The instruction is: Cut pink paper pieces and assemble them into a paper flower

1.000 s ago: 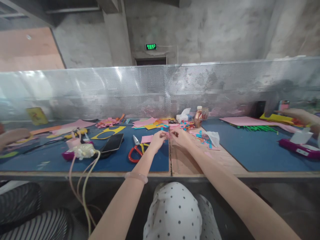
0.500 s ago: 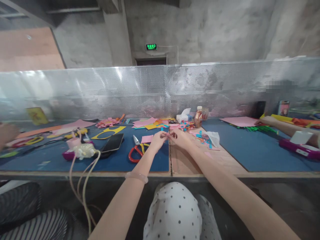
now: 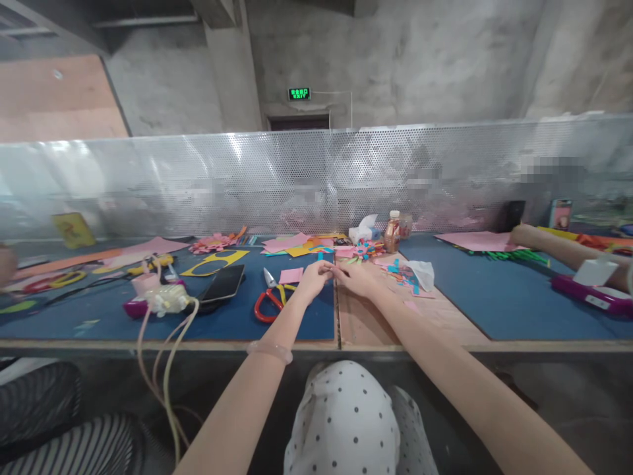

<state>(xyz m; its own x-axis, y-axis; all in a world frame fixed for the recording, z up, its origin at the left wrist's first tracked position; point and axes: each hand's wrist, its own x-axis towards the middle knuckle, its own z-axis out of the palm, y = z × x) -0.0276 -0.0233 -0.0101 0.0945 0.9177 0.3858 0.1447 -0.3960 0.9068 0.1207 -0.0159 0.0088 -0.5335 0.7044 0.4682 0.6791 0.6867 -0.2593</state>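
Both hands meet over the seam in the table. My left hand has its fingertips pinched together against those of my right hand, which is also closed. Whatever sits between the fingers is too small and covered to make out. Just left of my left hand lie a small pink paper square and scissors with one red and one yellow handle. Beyond the fingertips, a paper flower in pink, blue and orange rests on the table. Blue and pink paper pieces are scattered right of my right hand.
To the left are a black phone, a power adapter with cables and a cut yellow sheet. A bottle and a tissue pack stand behind. At right, another person's arm reaches over a pink sheet.
My right hand's fingers have lowered and flattened slightly over the pinch. The other person's hand at the right has shifted a little; the things on the table have stayed put.
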